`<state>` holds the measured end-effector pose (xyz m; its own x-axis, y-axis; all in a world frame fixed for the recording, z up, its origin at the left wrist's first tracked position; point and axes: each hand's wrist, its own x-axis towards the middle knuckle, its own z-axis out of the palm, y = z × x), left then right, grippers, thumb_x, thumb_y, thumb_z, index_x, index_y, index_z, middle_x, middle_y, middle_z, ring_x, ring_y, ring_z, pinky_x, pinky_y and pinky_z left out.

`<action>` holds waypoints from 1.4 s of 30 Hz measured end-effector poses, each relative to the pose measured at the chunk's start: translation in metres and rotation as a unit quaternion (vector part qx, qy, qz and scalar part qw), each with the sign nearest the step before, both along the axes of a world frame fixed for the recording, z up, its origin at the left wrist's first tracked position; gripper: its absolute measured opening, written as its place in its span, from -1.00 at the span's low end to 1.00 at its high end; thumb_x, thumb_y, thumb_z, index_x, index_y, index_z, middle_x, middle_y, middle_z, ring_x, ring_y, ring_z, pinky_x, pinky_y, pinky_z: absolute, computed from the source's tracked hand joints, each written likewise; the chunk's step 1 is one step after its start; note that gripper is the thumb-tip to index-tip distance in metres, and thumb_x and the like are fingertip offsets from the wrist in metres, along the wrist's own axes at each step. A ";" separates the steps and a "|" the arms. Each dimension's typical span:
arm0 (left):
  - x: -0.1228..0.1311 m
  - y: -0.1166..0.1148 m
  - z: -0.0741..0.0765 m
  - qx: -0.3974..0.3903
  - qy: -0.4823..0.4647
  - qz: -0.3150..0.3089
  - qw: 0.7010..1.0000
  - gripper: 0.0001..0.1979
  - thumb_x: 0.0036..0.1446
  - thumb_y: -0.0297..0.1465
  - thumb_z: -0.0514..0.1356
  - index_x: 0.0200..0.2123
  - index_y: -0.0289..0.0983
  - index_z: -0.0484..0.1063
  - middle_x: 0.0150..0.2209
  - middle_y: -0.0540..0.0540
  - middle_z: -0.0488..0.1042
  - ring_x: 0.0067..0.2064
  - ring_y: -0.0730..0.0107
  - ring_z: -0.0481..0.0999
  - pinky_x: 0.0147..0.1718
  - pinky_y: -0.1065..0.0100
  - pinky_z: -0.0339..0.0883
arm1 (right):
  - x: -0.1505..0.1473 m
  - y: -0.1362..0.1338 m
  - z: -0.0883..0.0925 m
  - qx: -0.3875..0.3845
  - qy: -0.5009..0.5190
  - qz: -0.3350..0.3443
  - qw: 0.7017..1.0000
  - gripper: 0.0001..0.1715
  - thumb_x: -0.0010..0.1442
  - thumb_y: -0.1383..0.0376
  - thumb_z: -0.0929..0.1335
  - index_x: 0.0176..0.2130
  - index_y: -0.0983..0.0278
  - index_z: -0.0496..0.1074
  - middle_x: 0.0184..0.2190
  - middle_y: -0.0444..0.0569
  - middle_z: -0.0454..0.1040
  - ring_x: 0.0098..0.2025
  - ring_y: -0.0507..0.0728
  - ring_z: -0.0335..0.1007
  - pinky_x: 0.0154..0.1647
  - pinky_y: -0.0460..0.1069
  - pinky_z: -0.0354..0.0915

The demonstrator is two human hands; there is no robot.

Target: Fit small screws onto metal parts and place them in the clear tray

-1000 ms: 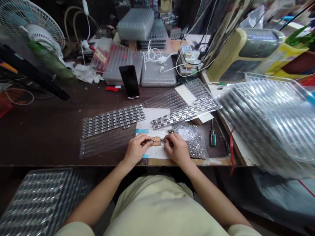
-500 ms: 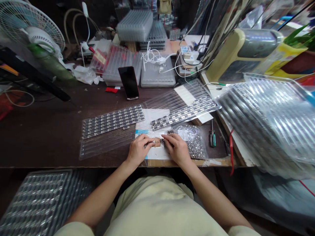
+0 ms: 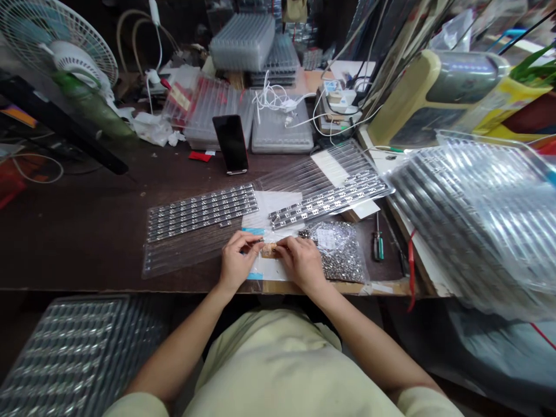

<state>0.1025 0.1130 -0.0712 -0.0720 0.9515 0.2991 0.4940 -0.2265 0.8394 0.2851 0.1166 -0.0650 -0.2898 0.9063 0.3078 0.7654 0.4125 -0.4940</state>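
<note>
In the head view my left hand (image 3: 237, 259) is closed in a pinch at the left end of a small brown block (image 3: 269, 250). A tiny dark metal part (image 3: 259, 240) shows at its fingertips; its exact kind is too small to tell. My right hand (image 3: 303, 260) is also closed, its fingertips at the block's right end, and what they pinch is hidden. The block lies on a white sheet (image 3: 278, 270) with blue patches. Beside my right hand lies a clear bag of small shiny metal parts (image 3: 343, 258).
A clear ribbed tray (image 3: 182, 255) with rows of metal parts lies left, another (image 3: 321, 202) behind. A screwdriver (image 3: 378, 243) rests right of the bag. A phone (image 3: 230, 143) stands farther back. Stacked trays (image 3: 469, 214) crowd the right; more trays (image 3: 65, 353) stand low left.
My right hand has moved left to the brown block, bringing its fingertips to the block's right end. My left hand has shifted slightly left and up, its fingertips at the block's left end.
</note>
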 end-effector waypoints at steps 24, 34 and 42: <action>0.007 0.005 0.007 -0.023 -0.002 -0.018 1.000 -0.88 0.10 -0.35 0.25 -0.31 -0.24 0.55 -0.30 -0.09 0.50 -0.32 0.41 0.49 -0.45 0.44 0.36 | 0.017 -0.002 -0.015 0.088 -0.129 0.015 0.988 -0.83 0.29 0.28 0.27 -0.24 0.22 0.47 -0.31 -0.04 0.47 -0.25 0.12 0.23 -0.25 0.01 0.10; 0.034 0.004 0.006 0.012 0.146 -0.118 0.982 -0.89 0.12 -0.36 0.25 -0.26 -0.16 0.55 -0.32 -0.06 0.49 -0.23 0.32 0.47 -0.21 0.30 0.34 | 0.020 -0.001 -0.015 0.069 0.023 -0.037 0.997 -0.83 0.24 0.37 0.23 -0.25 0.26 0.42 -0.35 -0.02 0.43 -0.23 0.13 0.25 -0.20 0.00 0.22; 0.033 0.007 0.001 -0.005 0.150 -0.128 0.980 -0.90 0.12 -0.38 0.25 -0.29 -0.21 0.56 -0.34 -0.06 0.49 -0.24 0.33 0.46 -0.21 0.30 0.33 | 0.019 -0.001 -0.018 0.074 0.028 -0.025 0.997 -0.80 0.26 0.37 0.24 -0.20 0.27 0.44 -0.31 0.01 0.43 -0.21 0.14 0.27 -0.17 0.02 0.26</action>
<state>0.1354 0.1196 -0.0703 0.2588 0.9300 0.2609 0.6474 -0.3674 0.6677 0.3044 0.1158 -0.0832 -0.2236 0.8627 0.4537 0.7598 0.4458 -0.4732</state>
